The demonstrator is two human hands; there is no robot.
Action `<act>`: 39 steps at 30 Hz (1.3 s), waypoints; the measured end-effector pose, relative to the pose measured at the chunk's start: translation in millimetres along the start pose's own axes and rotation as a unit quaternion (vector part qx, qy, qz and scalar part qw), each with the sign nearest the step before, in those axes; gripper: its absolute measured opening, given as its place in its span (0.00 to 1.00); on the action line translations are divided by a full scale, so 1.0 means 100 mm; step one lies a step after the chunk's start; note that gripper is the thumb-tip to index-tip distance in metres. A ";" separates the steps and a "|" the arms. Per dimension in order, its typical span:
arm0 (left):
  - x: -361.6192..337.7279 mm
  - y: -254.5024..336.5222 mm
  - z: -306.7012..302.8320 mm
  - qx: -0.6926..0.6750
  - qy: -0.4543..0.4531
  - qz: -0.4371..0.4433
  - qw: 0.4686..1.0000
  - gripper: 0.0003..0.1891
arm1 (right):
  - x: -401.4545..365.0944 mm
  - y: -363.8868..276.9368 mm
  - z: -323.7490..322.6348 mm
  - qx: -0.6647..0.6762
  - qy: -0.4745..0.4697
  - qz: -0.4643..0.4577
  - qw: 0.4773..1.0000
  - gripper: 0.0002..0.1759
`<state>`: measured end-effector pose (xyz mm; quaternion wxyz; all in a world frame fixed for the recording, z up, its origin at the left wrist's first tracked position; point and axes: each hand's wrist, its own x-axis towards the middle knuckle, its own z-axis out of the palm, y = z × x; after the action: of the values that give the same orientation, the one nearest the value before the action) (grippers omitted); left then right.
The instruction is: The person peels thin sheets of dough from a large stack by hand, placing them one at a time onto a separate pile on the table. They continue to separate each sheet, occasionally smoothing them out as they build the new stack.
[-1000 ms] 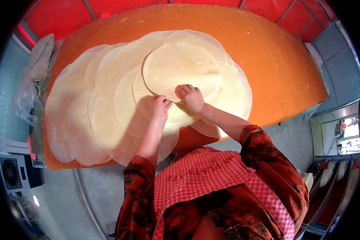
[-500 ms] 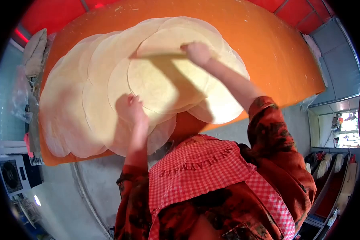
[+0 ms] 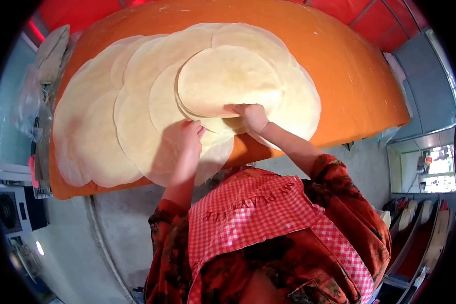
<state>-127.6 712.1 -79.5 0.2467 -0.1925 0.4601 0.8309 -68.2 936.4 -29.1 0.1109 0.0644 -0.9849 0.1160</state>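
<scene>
Thin, round, pale dough sheets (image 3: 99,131) lie overlapping across an orange-covered table (image 3: 349,86). On top, toward the right of the spread, is one round dough sheet (image 3: 225,76). My right hand (image 3: 253,118) is closed on the near edge of this top sheet, fingers pointing left. Just left of it, my left hand (image 3: 191,136) has its fingers curled and pressed together by the near rim of the sheets. Whether those left fingertips grip an edge is hidden. Both forearms cast shadows on the dough.
A red-checked apron (image 3: 253,215) covers my front, close to the table's near edge. Cloth and plastic bags (image 3: 53,55) hang at the table's left end. Behind on the right stand shelves (image 3: 415,243) with long items; a white-and-black appliance (image 3: 17,210) is at left.
My right hand has come down toward me from the far part of the top sheet, bringing the sheet's edge with it. My left hand has shifted right, nearer to it.
</scene>
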 end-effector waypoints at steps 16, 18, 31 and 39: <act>0.23 -0.28 -0.04 -0.113 -0.103 -0.031 0.988 0.14 | -0.04 -0.15 0.01 -0.021 0.113 -0.046 0.992 0.15; 0.25 -0.28 -0.01 -0.103 -0.076 -0.032 0.991 0.14 | -0.02 -0.17 -0.01 -0.025 0.061 0.010 0.998 0.15; 0.09 -0.19 0.15 -0.077 -0.038 -0.034 0.996 0.13 | -0.16 -0.22 0.05 0.003 0.041 -0.019 0.999 0.35; 0.08 -0.18 0.15 -0.022 -0.035 -0.031 0.999 0.14 | 0.01 -0.26 0.22 -0.009 0.053 -0.016 0.998 0.21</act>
<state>-124.9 735.2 -88.7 0.2840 -0.1825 0.4267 0.8390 -69.7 905.6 -44.4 0.1658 0.0725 -0.9775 0.1087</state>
